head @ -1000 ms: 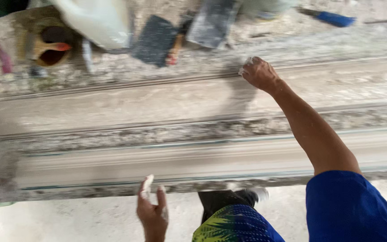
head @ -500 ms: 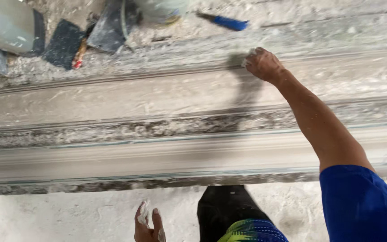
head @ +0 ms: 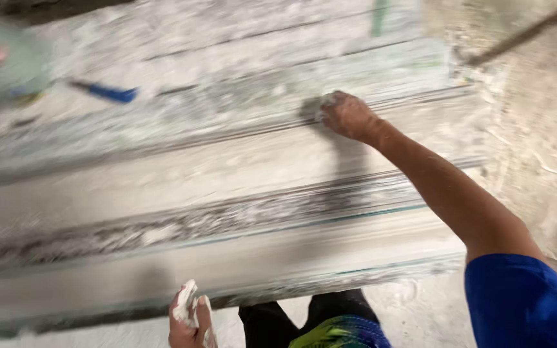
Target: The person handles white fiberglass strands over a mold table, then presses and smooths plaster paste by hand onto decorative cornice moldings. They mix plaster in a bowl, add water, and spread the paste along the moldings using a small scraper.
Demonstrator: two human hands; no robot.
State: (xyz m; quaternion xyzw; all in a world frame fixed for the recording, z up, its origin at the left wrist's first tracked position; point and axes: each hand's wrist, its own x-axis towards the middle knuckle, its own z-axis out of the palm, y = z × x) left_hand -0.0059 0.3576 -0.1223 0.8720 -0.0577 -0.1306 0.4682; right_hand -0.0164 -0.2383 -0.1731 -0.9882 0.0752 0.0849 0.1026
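My right hand (head: 346, 115) reaches out over a long plaster-covered bench (head: 227, 167) and presses on the far part of the wet plaster strip, fingers curled; I cannot tell whether it holds anything. My left hand (head: 189, 319) hangs at the near edge of the bench, smeared with white plaster, fingers loosely apart, with a lump of plaster on them. Long moulded plaster strips (head: 240, 251) run left to right along the bench.
A blue-handled tool (head: 104, 92) lies on the far side of the bench at the left. A blurred pale container (head: 14, 64) stands at the far left. Rough plaster-spattered floor (head: 536, 129) lies to the right. My dark trouser leg (head: 317, 319) shows below.
The view has swung to the right along the bench; the trowels and bucket at the back left have gone out of view. My right hand stays on the far strip.
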